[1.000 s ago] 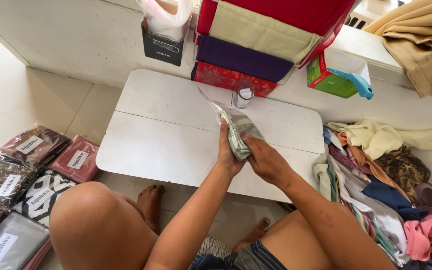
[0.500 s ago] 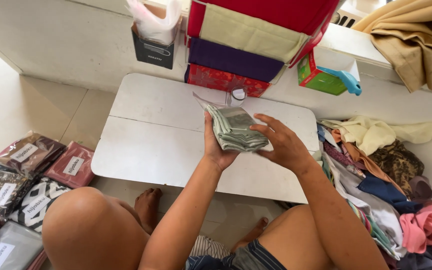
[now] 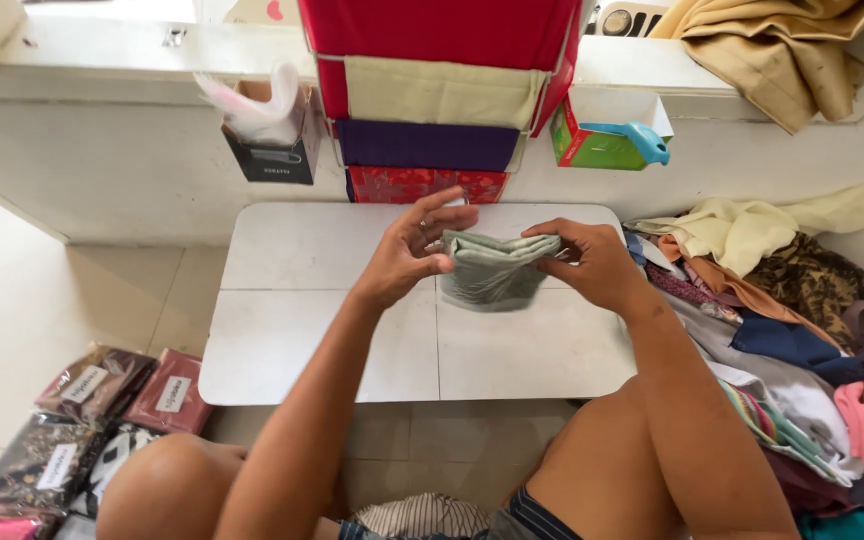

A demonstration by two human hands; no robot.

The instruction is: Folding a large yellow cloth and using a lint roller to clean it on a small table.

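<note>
**Folded cloth in clear bag, held over low white bench**

Nearest: two bare knees, one at each lower corner, with the hem of striped shorts (image 3: 422, 518) between them. The floor (image 3: 12, 300) is pale tile.

On the floor at the lower left: a cluster of flat packets (image 3: 102, 410), each a patterned cloth in a clear wrapper with a white label, lying side by side and partly overlapping.

At the right, on the floor: a loose heap of cloths (image 3: 792, 340) in cream, brown print, navy, white, pink and striped colours, reaching up to the bench edge.

Middle: a low white bench (image 3: 312, 330), its top bare but for the shadow of the hands.

Above the bench: a folded grey-green cloth in a clear bag (image 3: 497, 268), held off the surface. Left hand (image 3: 407, 255), fingers (image 3: 447, 215) clasped on the left end, thumb in front. Right hand (image 3: 592, 262), fingers pinching the right end of the same bag.

Behind the bench, against the wall: a stack of folded cloths (image 3: 432, 100), red on top, then cream, purple and a red print. Just left of it, a dark box (image 3: 272, 150) with white plastic sticking out. Just right, a green box (image 3: 597, 145) with a blue tool lying on it.

Farthest: a white ledge (image 3: 112, 60) and, at its right end, a crumpled tan cloth (image 3: 782, 50).
</note>
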